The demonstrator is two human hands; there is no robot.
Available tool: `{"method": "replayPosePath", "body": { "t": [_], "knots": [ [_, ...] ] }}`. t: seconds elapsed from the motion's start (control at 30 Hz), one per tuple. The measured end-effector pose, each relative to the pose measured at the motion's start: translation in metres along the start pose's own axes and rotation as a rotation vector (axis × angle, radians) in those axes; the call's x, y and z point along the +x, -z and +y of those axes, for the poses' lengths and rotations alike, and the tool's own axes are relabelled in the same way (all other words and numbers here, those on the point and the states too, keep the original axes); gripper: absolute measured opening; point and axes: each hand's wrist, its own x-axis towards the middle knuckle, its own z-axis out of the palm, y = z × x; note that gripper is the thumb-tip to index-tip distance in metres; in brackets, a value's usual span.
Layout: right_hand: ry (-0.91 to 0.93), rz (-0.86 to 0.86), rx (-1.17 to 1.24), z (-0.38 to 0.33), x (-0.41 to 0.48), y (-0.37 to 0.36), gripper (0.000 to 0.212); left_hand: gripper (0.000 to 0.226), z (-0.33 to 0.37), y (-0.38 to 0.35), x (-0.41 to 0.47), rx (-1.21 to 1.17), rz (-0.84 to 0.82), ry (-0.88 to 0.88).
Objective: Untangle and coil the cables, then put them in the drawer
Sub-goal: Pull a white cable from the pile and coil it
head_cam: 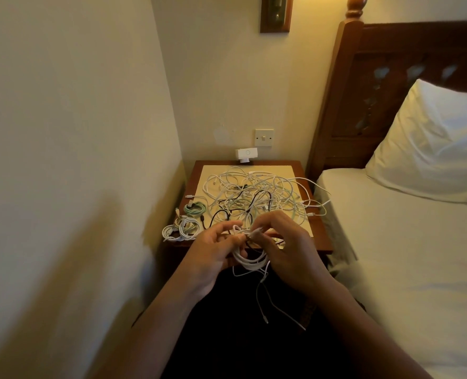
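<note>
head | left hand (pixel 213 250), right hand (pixel 284 247): each grip pinching looped smooth white cable (pixel 250 262); tangled pile (pixel 254 192) on wooden nightstand (pixel 321 239)

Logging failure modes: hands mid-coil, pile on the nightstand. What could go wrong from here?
1. The white coil, held by left hand and right hand, trails loose ends; a slack grip may let it spring open.
2. The tangle has loops over the nightstand edge; a tug could drag them off.
3. Finished coils sit at the near left corner, easy to knock off.
</note>
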Motion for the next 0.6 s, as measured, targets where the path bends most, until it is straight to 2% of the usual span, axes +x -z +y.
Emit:
{"method": "replayPosePath", "body": {
  "t": [0.13,0.27,0.37,0.47,0.6],
  "knots": [
    [-0.202,0.086,0.381,-0.009,0.005,0.010,0.012,0.031,0.007,0.006,0.004,0.346,0.069,-0.199],
    [-0.214,0.106,0.370,-0.008,0.006,0.014,0.016,0.022,0.017,0.013,0.005,0.694,0.099,-0.359],
    [-0.220,0.100,0.293,-0.007,0.005,0.013,0.019,0.015,0.016,0.010,0.003,0.668,0.130,-0.351],
    [-0.239,0.083,0.350,-0.013,0.002,0.014,0.013,0.011,0.010,0.005,0.004,0.569,0.158,-0.326],
    [-0.190,0.011,0.329,-0.017,-0.004,0.015,0.007,0.014,-0.001,0.002,0.009,0.507,0.272,-0.391]
  ]
}}
